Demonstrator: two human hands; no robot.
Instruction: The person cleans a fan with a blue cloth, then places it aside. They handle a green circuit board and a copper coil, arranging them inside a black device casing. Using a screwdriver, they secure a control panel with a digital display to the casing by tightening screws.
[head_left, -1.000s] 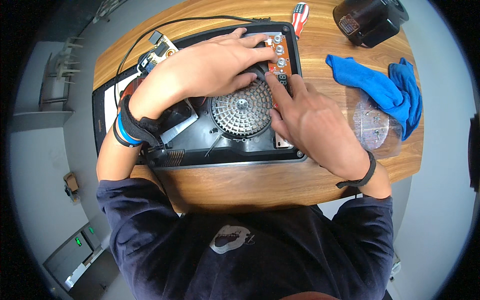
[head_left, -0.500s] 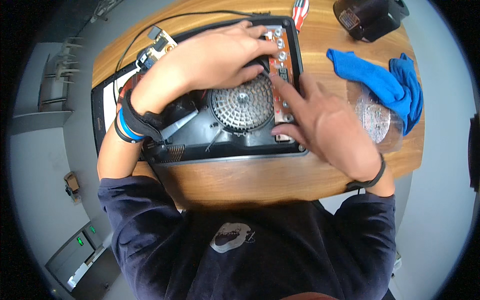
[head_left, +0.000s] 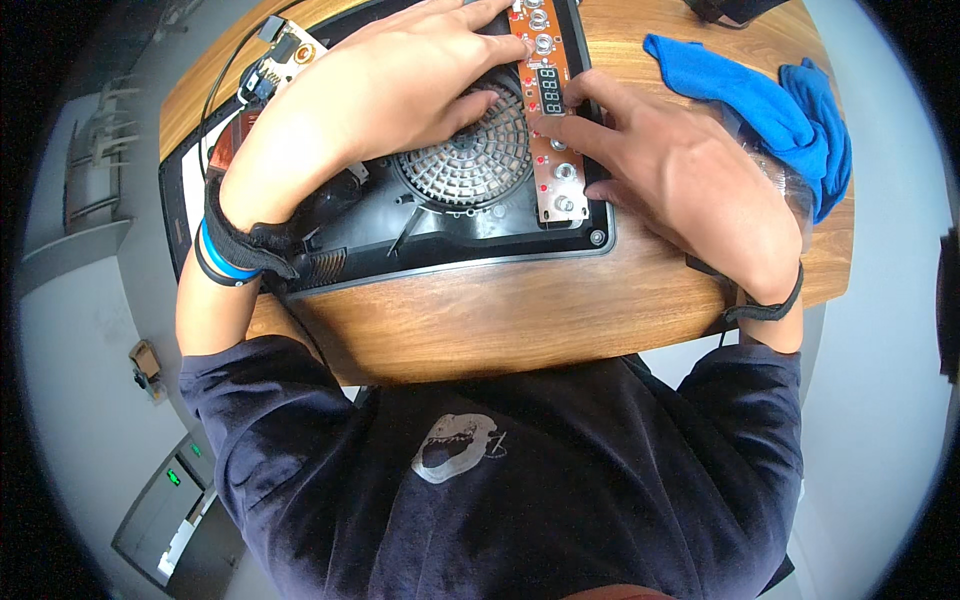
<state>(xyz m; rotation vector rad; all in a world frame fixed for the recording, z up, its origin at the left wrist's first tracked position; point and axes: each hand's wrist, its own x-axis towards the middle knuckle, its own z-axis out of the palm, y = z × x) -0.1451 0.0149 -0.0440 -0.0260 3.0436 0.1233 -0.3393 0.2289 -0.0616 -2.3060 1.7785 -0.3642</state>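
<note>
On the wooden counter (head_left: 520,310) before you lies an opened black appliance housing (head_left: 455,235), its round grilled fan (head_left: 470,160) exposed beside a narrow orange control board (head_left: 550,120) with buttons and a digit display. Your left hand (head_left: 385,85) lies flat, fingers spread, over the fan; your right hand (head_left: 680,170) rests open, fingertips pressing the board.

Wooden table (head_left: 520,310): black housing (head_left: 450,235), blue cloth (head_left: 770,100)

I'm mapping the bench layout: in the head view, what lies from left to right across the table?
Small loose circuit board → left hand → round finned fan → narrow orange control board → right hand → blue cloth.
</note>
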